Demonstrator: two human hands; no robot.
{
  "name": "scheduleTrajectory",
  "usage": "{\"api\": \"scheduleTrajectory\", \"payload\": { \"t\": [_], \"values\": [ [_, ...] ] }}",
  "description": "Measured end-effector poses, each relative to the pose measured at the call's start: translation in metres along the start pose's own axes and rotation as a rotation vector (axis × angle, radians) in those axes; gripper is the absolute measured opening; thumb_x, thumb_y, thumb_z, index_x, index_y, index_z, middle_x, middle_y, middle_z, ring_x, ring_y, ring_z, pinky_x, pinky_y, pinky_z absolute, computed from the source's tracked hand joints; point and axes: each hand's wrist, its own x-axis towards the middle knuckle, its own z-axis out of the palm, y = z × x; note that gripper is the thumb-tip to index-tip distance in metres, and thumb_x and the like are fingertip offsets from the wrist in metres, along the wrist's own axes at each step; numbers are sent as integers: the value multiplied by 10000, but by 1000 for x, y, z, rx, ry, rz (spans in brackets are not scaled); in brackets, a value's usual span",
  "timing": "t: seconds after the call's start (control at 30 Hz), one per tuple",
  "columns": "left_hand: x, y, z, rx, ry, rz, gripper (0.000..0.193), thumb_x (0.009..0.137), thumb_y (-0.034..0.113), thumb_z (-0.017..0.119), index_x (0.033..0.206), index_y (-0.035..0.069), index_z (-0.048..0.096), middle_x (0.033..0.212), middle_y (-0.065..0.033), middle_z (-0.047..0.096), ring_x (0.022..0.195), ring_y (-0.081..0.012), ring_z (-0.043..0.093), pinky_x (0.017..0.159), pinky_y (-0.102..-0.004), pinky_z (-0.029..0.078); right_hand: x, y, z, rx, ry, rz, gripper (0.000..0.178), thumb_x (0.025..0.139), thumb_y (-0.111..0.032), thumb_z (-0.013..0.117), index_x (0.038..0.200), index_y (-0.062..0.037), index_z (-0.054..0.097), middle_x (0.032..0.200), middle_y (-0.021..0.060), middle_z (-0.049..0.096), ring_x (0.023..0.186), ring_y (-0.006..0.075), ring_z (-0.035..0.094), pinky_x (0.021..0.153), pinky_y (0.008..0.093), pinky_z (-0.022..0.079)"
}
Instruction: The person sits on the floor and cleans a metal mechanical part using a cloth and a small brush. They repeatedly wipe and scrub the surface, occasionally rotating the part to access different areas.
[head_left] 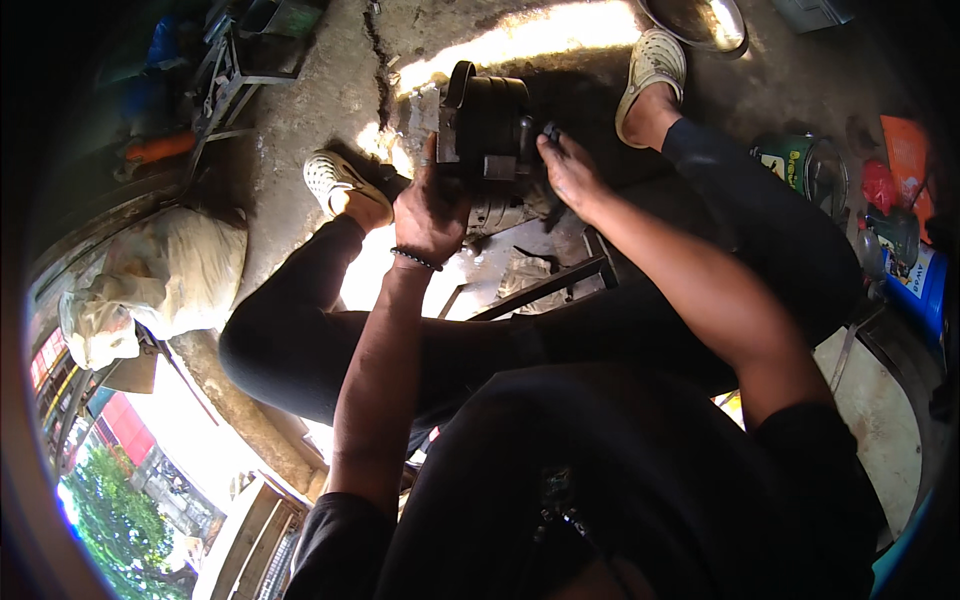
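A dark, cylindrical motor-like machine (498, 105) stands on the floor between my feet, with a curved strap on top and a small metal block on its near side. My left hand (430, 218) grips the machine's left side, its index finger stretched along a pale metal plate (424, 112). To the right of the machine, my right hand (572, 175) is closed on a small dark object (551, 130), mostly hidden by the fingers; its kind is unclear. Whether that object touches the machine, I cannot tell.
A metal frame (560, 285) lies between my legs and the machine. At left stand a metal rack (225, 90) and a pale cloth or sack (165, 275). A green tin (805, 165), a blue container (920, 295) and a round metal pan (705, 25) are at right.
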Motion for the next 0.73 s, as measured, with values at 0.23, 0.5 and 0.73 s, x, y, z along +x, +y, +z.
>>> {"api": "scheduleTrajectory", "payload": {
  "t": [0.23, 0.5, 0.73],
  "values": [
    [-2, -3, 11, 156, 9, -30, 848, 819, 239, 590, 1518, 34, 156, 1035, -147, 699, 859, -354, 681, 784, -424, 548, 24, -73, -40, -769, -198, -389, 456, 909, -266, 580, 1334, -112, 522, 1190, 177, 616, 1117, 337, 592, 931, 403, 467],
    [-4, 0, 16, 63, 78, -24, 845, 819, 274, 593, 1527, 81, 174, 1047, -192, 685, 862, -377, 677, 778, -452, 544, -11, -71, -30, -671, -114, -406, 334, 818, -149, 583, 1135, -49, 615, 1036, 170, 628, 1031, 349, 609, 915, 419, 488],
    [0, -22, 28, 134, 40, -33, 917, 793, 281, 628, 1543, 111, 127, 1029, -210, 682, 853, -389, 672, 785, -462, 542, -70, -100, -49, -699, -767, -469, 332, 716, -87, 638, 1038, -75, 721, 1148, 175, 579, 1119, 298, 585, 997, 364, 459]
  ]
}}
